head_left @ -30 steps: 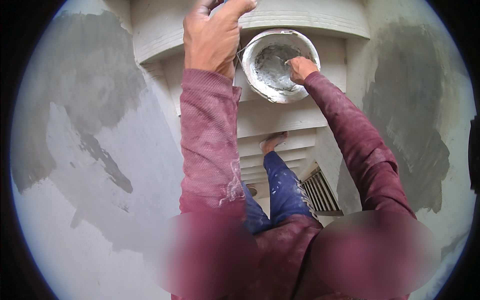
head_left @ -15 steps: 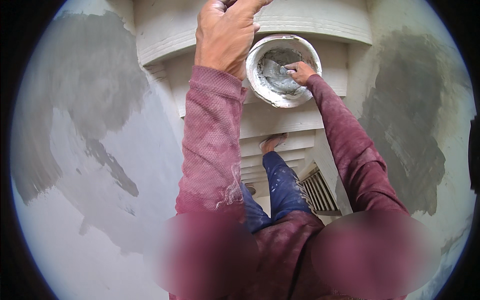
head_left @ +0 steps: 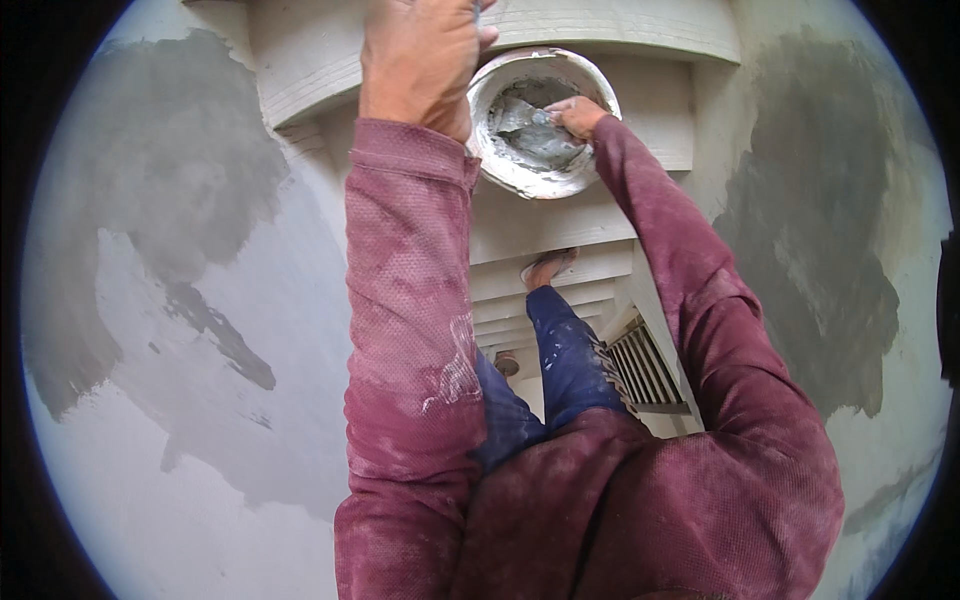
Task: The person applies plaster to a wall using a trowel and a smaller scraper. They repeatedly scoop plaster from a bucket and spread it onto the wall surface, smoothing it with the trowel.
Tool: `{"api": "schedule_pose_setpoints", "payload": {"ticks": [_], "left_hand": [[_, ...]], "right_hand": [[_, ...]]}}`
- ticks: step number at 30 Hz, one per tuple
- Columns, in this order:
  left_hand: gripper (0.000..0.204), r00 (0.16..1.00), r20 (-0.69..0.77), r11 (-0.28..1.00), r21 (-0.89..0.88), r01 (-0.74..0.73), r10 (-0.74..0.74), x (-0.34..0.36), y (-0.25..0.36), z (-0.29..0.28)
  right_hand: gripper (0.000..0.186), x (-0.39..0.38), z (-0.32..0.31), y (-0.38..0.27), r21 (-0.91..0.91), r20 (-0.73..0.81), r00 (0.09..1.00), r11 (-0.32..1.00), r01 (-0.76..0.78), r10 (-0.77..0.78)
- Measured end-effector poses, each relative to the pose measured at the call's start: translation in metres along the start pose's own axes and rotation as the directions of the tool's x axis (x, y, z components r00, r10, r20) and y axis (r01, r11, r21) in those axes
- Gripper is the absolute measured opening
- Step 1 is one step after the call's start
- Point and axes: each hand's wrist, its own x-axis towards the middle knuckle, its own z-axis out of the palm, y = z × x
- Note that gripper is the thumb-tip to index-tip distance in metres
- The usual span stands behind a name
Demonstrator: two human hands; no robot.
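Note:
My right hand (head_left: 578, 117) reaches into a round white bucket (head_left: 607, 93) and is closed round a putty knife (head_left: 542, 117). The knife's blade is down in the wet grey putty (head_left: 540, 150) and hard to tell apart from it. My left hand (head_left: 418, 70) is raised at the upper edge of the view, left of the bucket and overlapping its side. Its fingers are curled, and their tips are cut off by the frame. A sliver of something bluish shows by them, too little to name.
The bucket stands on pale steps (head_left: 560, 225) that run down behind me, where my foot (head_left: 548, 268) rests. A slatted railing (head_left: 645, 370) is at the lower right. Grey putty patches cover the left wall (head_left: 190, 150) and the right wall (head_left: 820, 200).
The bucket and both hands sit slightly higher and further left in view, as the view has shifted. My right hand still holds the putty knife in the bucket.

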Motion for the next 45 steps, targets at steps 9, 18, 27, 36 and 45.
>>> {"api": "schedule_pose_setpoints", "payload": {"ticks": [9,18,27,36,45], "left_hand": [[0.040,0.994,-0.013,0.991,0.076,-0.111,0.112,-0.005,0.005,0.032],[0.044,0.997,0.078,0.996,-0.094,-0.007,0.014,0.003,0.001,-0.022],[0.036,0.959,0.191,0.977,-0.011,0.214,-0.208,-0.077,0.004,-0.044],[0.047,0.871,0.455,0.981,0.142,0.134,-0.185,-0.218,0.070,0.007],[0.057,0.737,0.659,0.973,0.231,-0.007,-0.151,-0.284,0.118,0.023]], "right_hand": [[0.025,-0.022,0.003,-0.024,0.377,0.099,0.995,0.926,-0.037,-0.001],[0.033,-0.079,-0.011,-0.006,0.409,0.185,0.972,0.910,0.060,-0.147],[0.052,-0.283,-0.028,0.003,0.363,-0.148,0.855,0.777,0.515,-0.497],[0.054,-0.466,-0.057,-0.060,-0.085,-0.375,0.440,0.503,0.860,-0.816],[0.049,-0.521,-0.071,-0.077,-0.234,-0.102,0.273,0.289,0.928,-0.957]]}}
